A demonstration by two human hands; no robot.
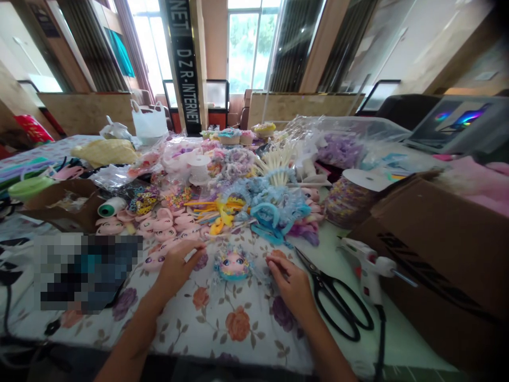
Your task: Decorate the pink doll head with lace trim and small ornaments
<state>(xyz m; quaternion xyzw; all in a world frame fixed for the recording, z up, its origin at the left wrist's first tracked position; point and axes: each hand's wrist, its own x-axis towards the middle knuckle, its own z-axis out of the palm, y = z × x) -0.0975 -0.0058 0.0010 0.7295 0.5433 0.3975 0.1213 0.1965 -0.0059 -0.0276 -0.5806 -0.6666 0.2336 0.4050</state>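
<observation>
Doll face (234, 263) lies on the floral cloth (199, 339), between the left hand (178, 268), loosely spread and seemingly bare, and the right hand (290, 278), fingers narrowed, holding what cannot be told. A rightward sweep could knock the scissors (334, 297) or, farther right, the glue gun (368, 270). Piled blue trim (274, 209) crowds the far side.

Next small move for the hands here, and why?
I'd probably bring the left hand in to steady the doll head. It lies on the flowered cloth between both hands, and neither appears to grip it. The left hand's fingertips stop short of it; the right hand is on its other side, though I can't tell whether that one holds anything.
</observation>
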